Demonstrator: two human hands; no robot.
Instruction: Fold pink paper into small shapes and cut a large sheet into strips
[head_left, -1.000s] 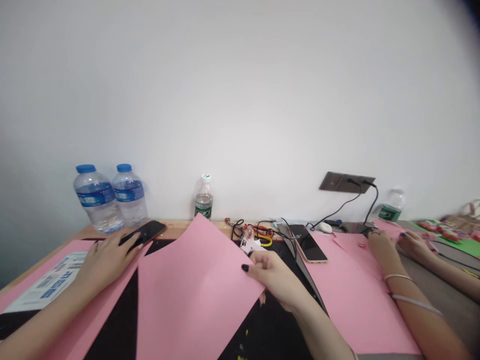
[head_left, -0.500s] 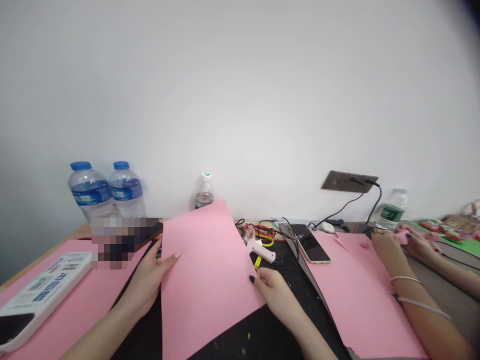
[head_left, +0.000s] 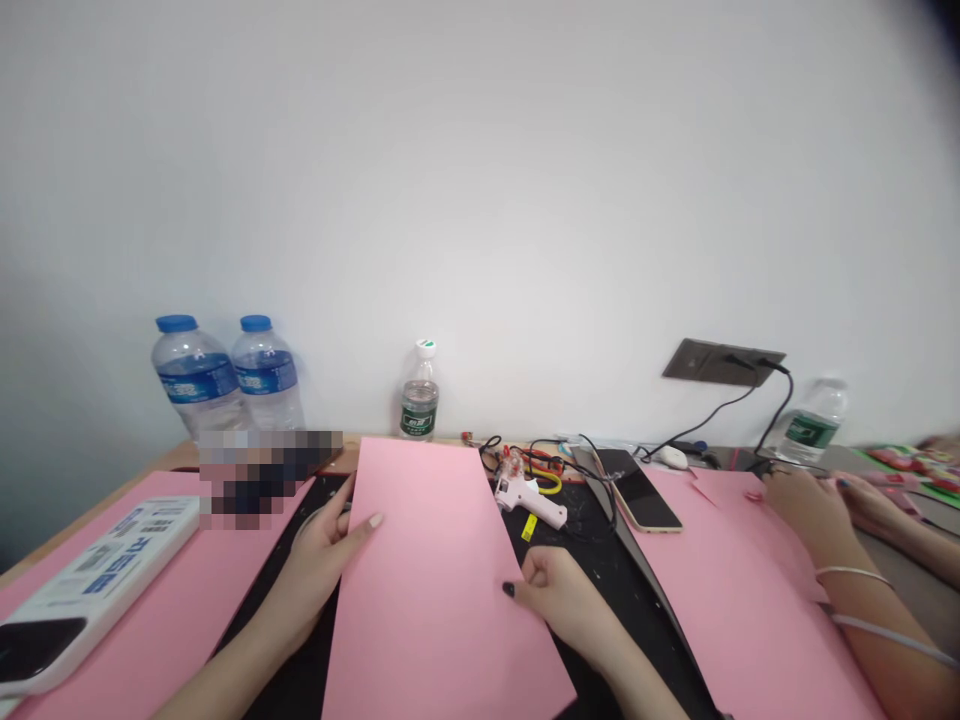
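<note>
A large pink paper sheet (head_left: pixel 435 580) is in front of me, above a black mat (head_left: pixel 300 620). My left hand (head_left: pixel 330 545) grips its left edge, thumb on the face and fingers behind. On the opposite edge, my right hand (head_left: pixel 551 595) pinches the sheet between a dark-nailed thumb and curled fingers. Just beyond the right hand lies a white glue gun (head_left: pixel 531 500), with a yellow tag (head_left: pixel 529 527) beside it and tangled cables around it.
Two large water bottles (head_left: pixel 199 385) and a small bottle (head_left: pixel 420 395) stand by the wall. Left, a white box (head_left: pixel 105 580) rests on pink paper. A phone (head_left: pixel 637 490) lies right, near another person's hands (head_left: pixel 806 500) and a wall socket (head_left: pixel 720 362).
The sheet's far edge has dropped and straightened, and the sheet lies flatter, uncovering more of the small bottle. Both my hands still hold its sides. The whole view has shifted slightly.
</note>
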